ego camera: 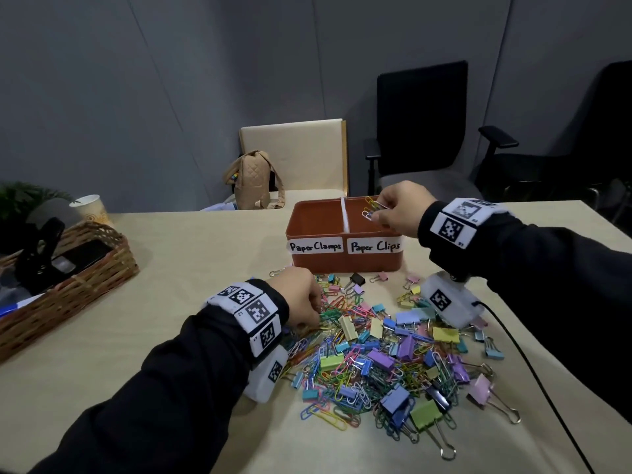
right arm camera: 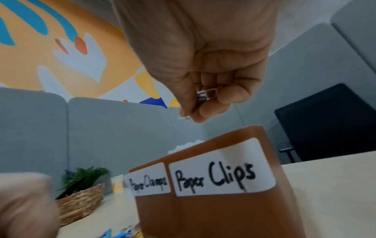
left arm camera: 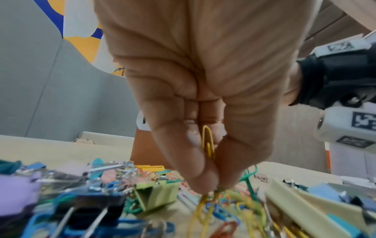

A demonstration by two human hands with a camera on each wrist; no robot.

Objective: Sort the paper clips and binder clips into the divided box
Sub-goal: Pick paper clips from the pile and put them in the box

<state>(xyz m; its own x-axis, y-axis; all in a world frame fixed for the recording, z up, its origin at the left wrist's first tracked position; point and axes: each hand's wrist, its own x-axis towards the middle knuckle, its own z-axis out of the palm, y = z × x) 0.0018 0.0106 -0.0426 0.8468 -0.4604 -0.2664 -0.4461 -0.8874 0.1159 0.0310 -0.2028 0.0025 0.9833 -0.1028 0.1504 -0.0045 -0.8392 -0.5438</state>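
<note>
Open tabletop on the left, clutter and the box through the middle.

I see bare table (ego camera: 171, 254) in the centre-left of the head frame, between the wicker basket (ego camera: 68, 285) at the left edge and the orange box (ego camera: 342, 258); the lower left is also open. The clip pile (ego camera: 393, 354) fills the lower centre, reaching up almost to the box front. My right hand (ego camera: 400, 208) hangs over the box's right compartment, and a black cable (ego camera: 533, 371) crosses the table at lower right.

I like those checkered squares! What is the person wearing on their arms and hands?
Long black sleeves cover both arms. Each wrist has a white band printed with black-and-white square codes, plus a white camera block below. A black cable runs from the right one. Both hands are bare.
</note>
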